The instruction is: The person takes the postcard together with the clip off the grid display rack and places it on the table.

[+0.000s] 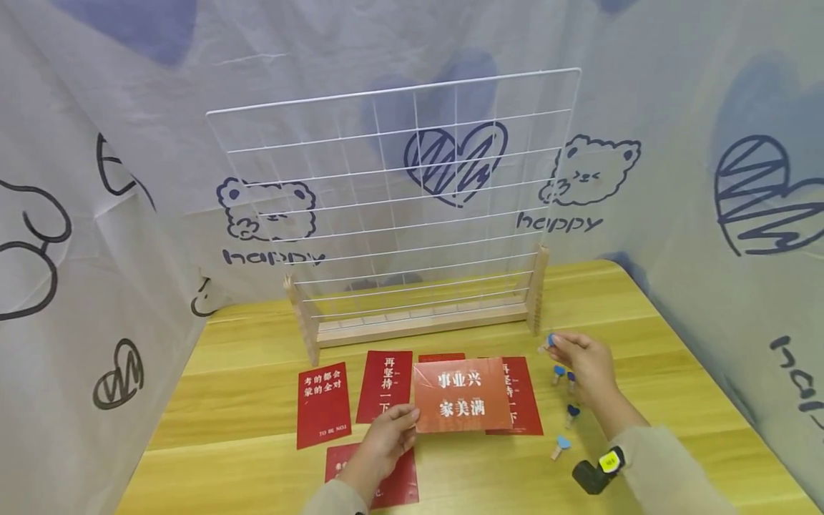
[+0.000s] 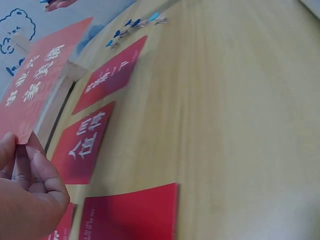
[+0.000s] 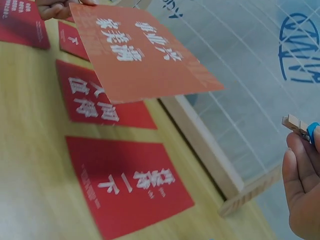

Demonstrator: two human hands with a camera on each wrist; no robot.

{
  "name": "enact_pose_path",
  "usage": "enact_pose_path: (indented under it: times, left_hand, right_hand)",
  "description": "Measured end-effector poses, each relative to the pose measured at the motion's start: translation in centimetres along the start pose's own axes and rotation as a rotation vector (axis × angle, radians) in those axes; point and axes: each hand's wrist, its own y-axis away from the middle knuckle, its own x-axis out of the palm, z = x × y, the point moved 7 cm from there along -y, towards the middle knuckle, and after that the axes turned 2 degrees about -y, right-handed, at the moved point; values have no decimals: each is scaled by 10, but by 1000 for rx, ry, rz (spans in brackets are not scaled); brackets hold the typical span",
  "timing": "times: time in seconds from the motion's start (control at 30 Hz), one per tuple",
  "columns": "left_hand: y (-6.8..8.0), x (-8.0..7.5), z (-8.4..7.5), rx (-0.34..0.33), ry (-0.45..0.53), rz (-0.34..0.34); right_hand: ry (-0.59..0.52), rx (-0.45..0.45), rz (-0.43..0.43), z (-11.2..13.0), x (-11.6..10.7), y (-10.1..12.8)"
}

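My left hand [image 1: 388, 438] pinches an orange-red card [image 1: 462, 422] by its lower left corner, holding it raised above the table. White Chinese characters run across the card, and in the right wrist view it hangs over other red cards. Between the fingertips of my right hand [image 1: 589, 366] is a small wooden clothespin [image 3: 296, 124] with a blue heart on it. Below that hand several more heart clothespins lie on the table, among them a light blue one [image 1: 561, 445] and a dark blue one [image 1: 572, 413].
A white wire grid [image 1: 415, 172] stands upright in a wooden base [image 1: 425, 323] at the back of the table [image 1: 225, 400]. Several red cards lie in front of it, including one at the left [image 1: 323, 408] and one nearer me [image 1: 402, 483]. Printed cloth [image 1: 154, 236] surrounds the table.
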Motion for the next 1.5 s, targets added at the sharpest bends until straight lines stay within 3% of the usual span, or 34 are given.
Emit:
enact_pose_path:
  times: [0.3, 0.57, 0.8, 0.93, 1.13, 1.5]
  left_hand:
    - [8, 2, 18, -22, -7, 22]
    - [15, 4, 31, -57, -55, 16]
    - [21, 4, 42, -98, -98, 44]
    - [24, 5, 48, -123, -100, 54]
    - [26, 10, 48, -105, -108, 66]
    - [30, 11, 50, -92, -184, 59]
  right_hand:
    - [91, 45, 26, -1, -13, 31]
    - [1, 92, 66, -2, -23, 58]
    - [0, 231, 93, -1, -26, 80]
    - [0, 284, 107, 13, -22, 98]
    - [19, 332, 84, 37, -17, 125]
    - [125, 362, 33, 26, -41, 129]
